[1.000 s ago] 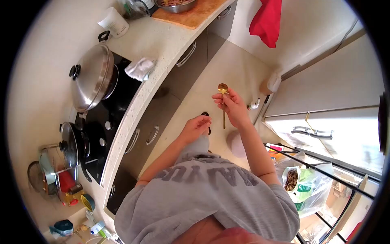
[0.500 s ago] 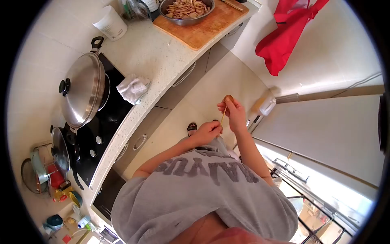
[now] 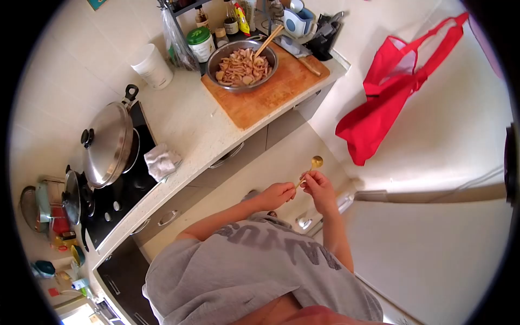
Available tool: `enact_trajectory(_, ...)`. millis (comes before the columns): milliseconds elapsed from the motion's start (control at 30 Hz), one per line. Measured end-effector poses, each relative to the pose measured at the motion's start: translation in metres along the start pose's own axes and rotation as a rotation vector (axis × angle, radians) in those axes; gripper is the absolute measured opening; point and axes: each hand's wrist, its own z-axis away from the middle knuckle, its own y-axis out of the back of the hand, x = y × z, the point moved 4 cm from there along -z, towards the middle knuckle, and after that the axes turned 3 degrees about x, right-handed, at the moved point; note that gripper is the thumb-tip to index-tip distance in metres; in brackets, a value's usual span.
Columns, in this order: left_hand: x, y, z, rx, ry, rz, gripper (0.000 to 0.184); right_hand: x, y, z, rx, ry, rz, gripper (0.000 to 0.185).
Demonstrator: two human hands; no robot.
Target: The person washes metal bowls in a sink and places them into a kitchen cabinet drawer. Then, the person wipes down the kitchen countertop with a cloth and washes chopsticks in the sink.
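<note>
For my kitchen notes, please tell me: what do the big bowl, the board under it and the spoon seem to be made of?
Bowl: looks like smooth stainless steel, from its grey, shiny rim. Board: probably wood, orange-brown with uneven darker patches. Spoon: polished, gold-coloured metal, by its bright glints; the metal underneath cannot be told.

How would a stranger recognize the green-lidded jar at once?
On the counter, find the cutting board bearing a steel bowl. Behind it stands the white jar, between a plastic bag and a smaller tan-capped container. Among these three, only the jar has a green lid.
</note>
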Motion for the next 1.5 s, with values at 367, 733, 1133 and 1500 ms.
enact_trajectory(367, -0.002, 0.141, -0.079, 0.239, 0.065, -0.278, 0.022, -0.161, 0.048, -0.199, 0.364, 0.505, -0.109, 0.011)
enact_trajectory(733, -0.218, 0.160, 0.094, 0.676, 1.014, -0.599, 0.037, -0.413, -0.002, -0.474, 0.387, 1.132, 0.278, 0.017)
enact_trajectory(1133, -0.327, 0.015, 0.093, 0.491, 1.293, -0.445, 0.034, -0.399, -0.047, -0.706, 0.288, 0.904, 1.323, 0.016)
enact_trajectory(1500, -0.332, 0.021, 0.052, 0.492, 0.995, -0.693, 0.029, -0.382, -0.033, -0.736, 0.148, 0.943, 1.272, 0.017)
